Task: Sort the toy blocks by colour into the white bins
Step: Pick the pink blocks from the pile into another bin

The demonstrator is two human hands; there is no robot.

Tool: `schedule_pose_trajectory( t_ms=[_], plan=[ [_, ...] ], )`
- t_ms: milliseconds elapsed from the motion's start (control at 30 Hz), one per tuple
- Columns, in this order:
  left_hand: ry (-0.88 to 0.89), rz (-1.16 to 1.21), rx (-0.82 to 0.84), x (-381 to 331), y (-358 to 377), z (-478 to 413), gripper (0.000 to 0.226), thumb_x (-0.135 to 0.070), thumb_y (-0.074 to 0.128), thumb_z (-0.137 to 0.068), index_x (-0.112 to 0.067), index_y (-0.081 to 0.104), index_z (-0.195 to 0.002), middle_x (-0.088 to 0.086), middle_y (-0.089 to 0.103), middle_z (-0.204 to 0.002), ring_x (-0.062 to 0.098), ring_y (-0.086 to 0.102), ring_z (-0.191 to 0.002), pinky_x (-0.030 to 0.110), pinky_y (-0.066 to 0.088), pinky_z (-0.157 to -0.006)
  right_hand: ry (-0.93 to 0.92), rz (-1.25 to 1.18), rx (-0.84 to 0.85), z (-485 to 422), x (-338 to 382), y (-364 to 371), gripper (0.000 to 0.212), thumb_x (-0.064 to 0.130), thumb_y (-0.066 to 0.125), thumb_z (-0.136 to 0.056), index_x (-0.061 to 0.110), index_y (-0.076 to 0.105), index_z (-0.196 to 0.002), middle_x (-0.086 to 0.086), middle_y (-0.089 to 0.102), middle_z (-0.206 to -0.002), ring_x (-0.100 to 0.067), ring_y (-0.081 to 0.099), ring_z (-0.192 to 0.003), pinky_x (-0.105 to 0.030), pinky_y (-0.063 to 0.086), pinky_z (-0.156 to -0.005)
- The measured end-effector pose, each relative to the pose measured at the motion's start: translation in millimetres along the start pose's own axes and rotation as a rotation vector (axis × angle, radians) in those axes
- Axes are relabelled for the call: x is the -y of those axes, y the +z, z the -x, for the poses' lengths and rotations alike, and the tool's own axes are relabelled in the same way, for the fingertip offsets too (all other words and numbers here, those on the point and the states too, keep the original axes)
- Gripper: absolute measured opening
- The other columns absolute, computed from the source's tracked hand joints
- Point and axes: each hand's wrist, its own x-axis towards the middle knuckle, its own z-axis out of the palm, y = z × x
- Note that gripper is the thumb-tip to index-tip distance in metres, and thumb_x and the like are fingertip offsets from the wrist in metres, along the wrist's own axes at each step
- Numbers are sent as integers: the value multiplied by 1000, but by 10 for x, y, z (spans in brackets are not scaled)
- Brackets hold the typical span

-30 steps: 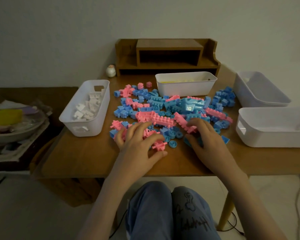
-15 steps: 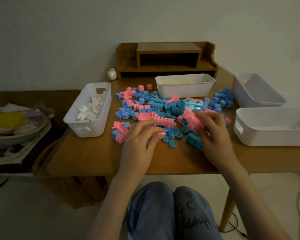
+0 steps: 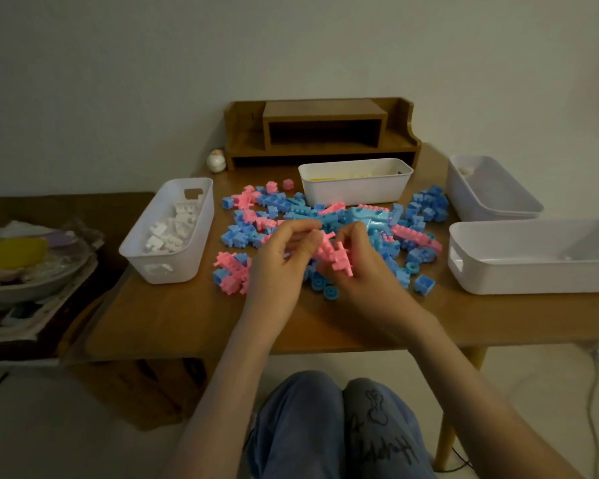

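The left hand (image 3: pixel 280 269) and right hand (image 3: pixel 364 274), spread on the pile a second ago, now meet above the table (image 3: pixel 187 323). Both pinch one joined pink cluster (image 3: pixel 336 254), lifted clear. Probable step: binning pink. Behind, the pink-and-blue pile (image 3: pixel 388 223) remains unsorted. The left bin (image 3: pixel 159 271) holds white blocks, and the far bin (image 3: pixel 355 193) holds yellow.

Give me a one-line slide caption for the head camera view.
Left hand and right hand grip joined pink blocks above the pink-and-blue pile, between white bins on a wooden table.
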Motion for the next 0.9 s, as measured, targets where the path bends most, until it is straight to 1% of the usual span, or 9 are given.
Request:
schedule_pose_trajectory(
  t_ms=[100,233,300,367,467,567,700,800,900],
  plan=[
    [-38,-197,-84,124,-193,-33,27,-28,50,-95,-26,54,-122,-18,56,-114,-5,53,-103,6,43,-77,49,103,-44,-118,-41,-8,25,20,56,-92,20,41,-112,17,52,-88,5,56,-74,-13,47,-58],
    [-258,-504,-340,350,-513,15,38,-23,54,-95,-23,45,-132,-3,53,-126,10,52,-109,20,45,-80,178,252,-95,-298,-123,-66,29,15,55,-88,13,48,-117,-1,59,-93,-14,56,-75,-26,46,-57],
    [-376,-679,-284,405,-614,29,39,-30,51,-95,-25,45,-133,7,48,-129,21,49,-115,32,45,-88,202,322,-70,-384,-149,-42,28,16,56,-87,12,50,-115,-4,59,-96,-19,56,-80,-25,41,-56],
    [-464,-833,-136,390,-640,28,42,-43,46,-95,-27,44,-135,12,42,-130,27,41,-122,38,40,-97,224,389,-27,-444,-166,0,33,22,61,-87,12,50,-116,-5,60,-102,-20,55,-85,-25,41,-59],
    [-519,-875,3,352,-635,17,46,-52,41,-95,-31,44,-135,9,40,-135,27,39,-125,41,39,-101,227,450,8,-488,-177,36,35,27,63,-86,12,50,-116,-9,63,-109,-17,53,-84,-21,39,-55],
    [-485,-852,-18,365,-633,24,42,-44,42,-96,-30,45,-136,8,42,-136,25,41,-125,41,43,-100,226,462,-6,-474,-185,31,35,29,63,-87,13,52,-116,-7,63,-111,-18,55,-88,-25,43,-64],
    [-346,-869,-130,263,-588,82,40,-42,43,-96,-28,47,-134,7,36,-137,23,34,-128,37,38,-100,227,414,-90,-415,-183,-6,41,30,61,-88,11,50,-123,-11,62,-115,-25,58,-98,-29,42,-69],
    [-287,-962,15,186,-519,95,42,-53,46,-92,-32,49,-128,3,33,-140,24,29,-130,38,31,-104,242,371,-132,-383,-135,-55,44,30,60,-89,11,47,-127,-9,59,-117,-21,56,-95,-26,41,-67],
    [-338,-1104,187,184,-489,81,45,-58,43,-91,-38,43,-132,1,21,-151,27,20,-136,45,21,-109,226,351,-131,-361,-110,-84,40,31,60,-88,12,50,-122,-6,60,-105,-13,51,-83,-18,35,-54]
  ],
)
